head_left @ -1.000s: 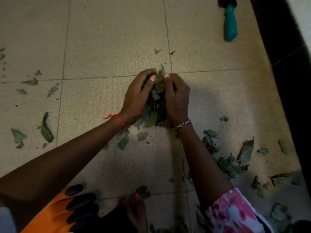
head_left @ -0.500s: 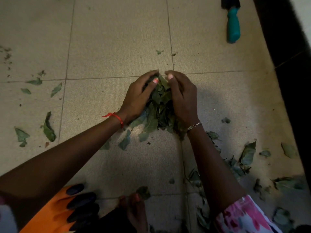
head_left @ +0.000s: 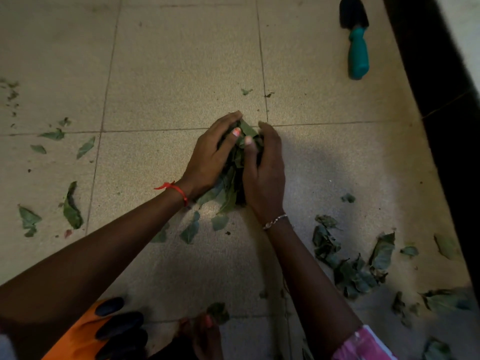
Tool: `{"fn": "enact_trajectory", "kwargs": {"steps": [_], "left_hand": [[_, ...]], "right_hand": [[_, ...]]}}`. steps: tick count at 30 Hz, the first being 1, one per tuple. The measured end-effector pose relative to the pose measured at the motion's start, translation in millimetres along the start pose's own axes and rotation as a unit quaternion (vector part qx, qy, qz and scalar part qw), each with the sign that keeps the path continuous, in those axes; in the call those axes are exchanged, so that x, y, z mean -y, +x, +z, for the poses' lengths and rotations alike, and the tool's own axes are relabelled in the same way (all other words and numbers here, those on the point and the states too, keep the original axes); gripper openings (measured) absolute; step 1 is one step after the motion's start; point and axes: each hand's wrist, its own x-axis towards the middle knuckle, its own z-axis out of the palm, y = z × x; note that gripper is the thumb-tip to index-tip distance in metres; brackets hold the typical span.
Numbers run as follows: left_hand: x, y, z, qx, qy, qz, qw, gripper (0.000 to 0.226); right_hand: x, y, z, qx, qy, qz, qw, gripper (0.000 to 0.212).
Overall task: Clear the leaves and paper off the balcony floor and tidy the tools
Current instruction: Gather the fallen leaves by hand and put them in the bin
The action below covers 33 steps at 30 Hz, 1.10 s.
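A bunch of green leaves [head_left: 232, 175] sits on the beige tiled floor [head_left: 181, 61] in the middle of the view, squeezed between both hands. My left hand [head_left: 210, 157] cups its left side with the fingers curled over the top. My right hand [head_left: 265, 172] cups the right side, thumb pressed into the leaves. Loose leaves [head_left: 191, 229] lie just below the wrists. A hand trowel [head_left: 357, 40] with a teal handle and black blade lies at the top right, well away from both hands.
More leaves lie scattered at the left [head_left: 71, 209] and heaped at the lower right [head_left: 353, 271]. An orange glove with black fingertips [head_left: 104, 328] lies at the bottom left, next to a bare foot [head_left: 205, 333]. A dark wall base [head_left: 441, 100] runs down the right side.
Both hands have closed tighter round the leaf bunch, packing it into a narrower bundle. The thumbs now press into its top.
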Motion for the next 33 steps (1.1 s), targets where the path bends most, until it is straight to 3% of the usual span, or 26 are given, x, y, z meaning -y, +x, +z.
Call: {"fn": "enact_trajectory", "kwargs": {"steps": [3,5,8,10,13,16,18,21,23,28,33], "left_hand": [[2,6,-9,-0.036,-0.002,-0.013,0.999,0.047],[7,10,-18,-0.047,-0.015,-0.031,0.998,0.045],[11,11,-26,-0.030,-0.055,-0.050,0.997,0.048],[10,8,-27,-0.012,-0.072,-0.056,0.996,0.048],[8,2,-25,-0.010,-0.084,-0.062,0.994,0.041],[8,-3,-27,-0.001,-0.085,-0.060,0.995,0.041],[8,-6,-29,0.010,-0.100,-0.063,0.993,0.042],[8,-10,-29,0.015,-0.101,-0.063,0.993,0.047],[9,-12,-27,0.021,-0.079,-0.062,0.995,0.048],[8,-11,-16,-0.002,0.031,-0.030,0.999,0.053],[2,-19,17,-0.059,-0.037,-0.035,0.997,0.048]], "right_hand": [[-8,45,-2,-0.012,0.055,-0.010,0.998,0.063],[-16,78,-1,0.064,-0.049,-0.010,0.997,0.074],[-17,107,4,0.180,-0.176,-0.036,0.967,0.065],[-13,112,6,0.242,-0.166,-0.064,0.954,0.053],[-8,104,0,0.319,-0.106,-0.073,0.939,0.054],[-4,86,-21,0.373,-0.012,-0.004,0.928,0.052],[-3,74,-32,0.320,0.076,0.025,0.944,0.054],[-4,47,-43,0.077,0.133,0.032,0.988,0.049],[-6,18,-44,-0.031,0.103,0.039,0.993,0.044],[-13,-19,-13,0.008,-0.081,0.029,0.996,0.059],[5,-6,22,-0.026,-0.025,0.018,0.999,0.054]]}}
